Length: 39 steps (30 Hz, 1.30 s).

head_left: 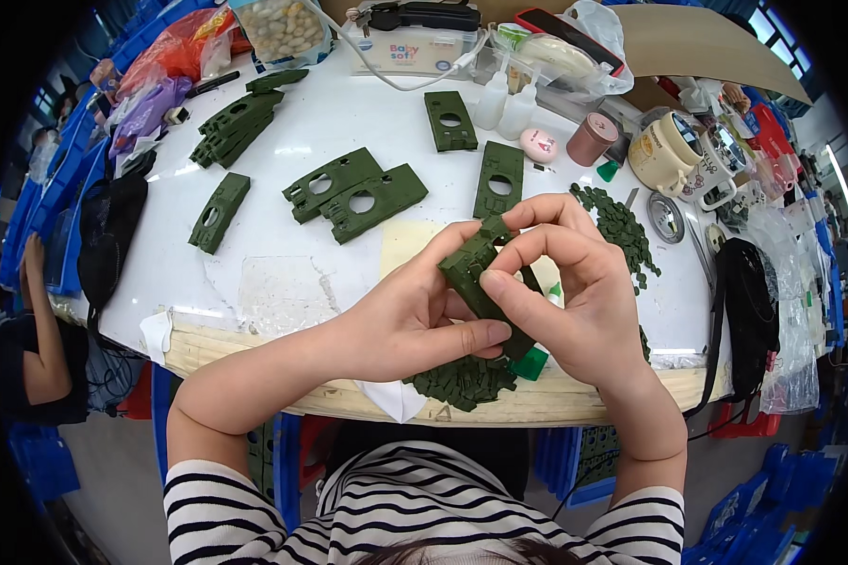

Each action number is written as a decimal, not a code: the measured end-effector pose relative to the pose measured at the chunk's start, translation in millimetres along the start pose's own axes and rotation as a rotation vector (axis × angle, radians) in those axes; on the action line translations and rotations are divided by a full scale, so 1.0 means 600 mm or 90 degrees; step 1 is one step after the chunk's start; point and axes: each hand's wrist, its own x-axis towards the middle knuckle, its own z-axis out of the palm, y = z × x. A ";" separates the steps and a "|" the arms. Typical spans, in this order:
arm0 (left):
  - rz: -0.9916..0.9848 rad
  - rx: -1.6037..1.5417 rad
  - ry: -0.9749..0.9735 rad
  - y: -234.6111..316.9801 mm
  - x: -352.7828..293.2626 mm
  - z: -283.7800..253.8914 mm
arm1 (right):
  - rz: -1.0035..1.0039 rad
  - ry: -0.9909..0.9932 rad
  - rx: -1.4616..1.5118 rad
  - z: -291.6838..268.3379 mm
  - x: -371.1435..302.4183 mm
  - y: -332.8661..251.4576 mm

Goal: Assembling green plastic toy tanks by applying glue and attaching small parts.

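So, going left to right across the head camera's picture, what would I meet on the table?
Lone green part → two overlapping green parts → held green part, between left hand and right hand → heap of small green pieces → black bag.

Your left hand (pixel 410 315) and right hand (pixel 579 306) cover much of the green part (pixel 476 273); whether your right fingertips pinch a smaller piece against it, too small to tell. Back of the pile of small green pieces (pixel 466 384) hidden by your left hand and the green part. Top edge cuts the bag of pale, rounded pieces (pixel 283 36); co-worker (pixel 42 372), far left, partly lost in dark rim.
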 end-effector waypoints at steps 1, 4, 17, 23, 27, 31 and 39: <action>0.002 0.002 0.000 -0.001 0.000 -0.001 | 0.001 -0.001 -0.004 0.000 0.000 0.000; 0.003 0.004 0.002 0.000 0.000 0.001 | -0.003 -0.001 -0.021 0.000 0.000 -0.003; 0.006 -0.056 0.028 -0.004 0.001 0.005 | -0.010 0.000 -0.036 0.000 0.000 -0.006; 0.009 -0.030 -0.004 0.000 0.000 0.000 | -0.020 0.013 -0.013 0.003 0.002 -0.003; 0.027 -0.043 -0.002 -0.007 0.004 -0.001 | -0.016 0.020 0.016 0.004 0.002 -0.002; 0.014 -0.038 0.003 -0.007 0.001 -0.001 | -0.031 0.016 -0.004 0.005 0.003 -0.001; -0.008 -0.024 -0.012 0.003 0.000 -0.004 | -0.061 0.030 -0.033 0.007 0.004 0.000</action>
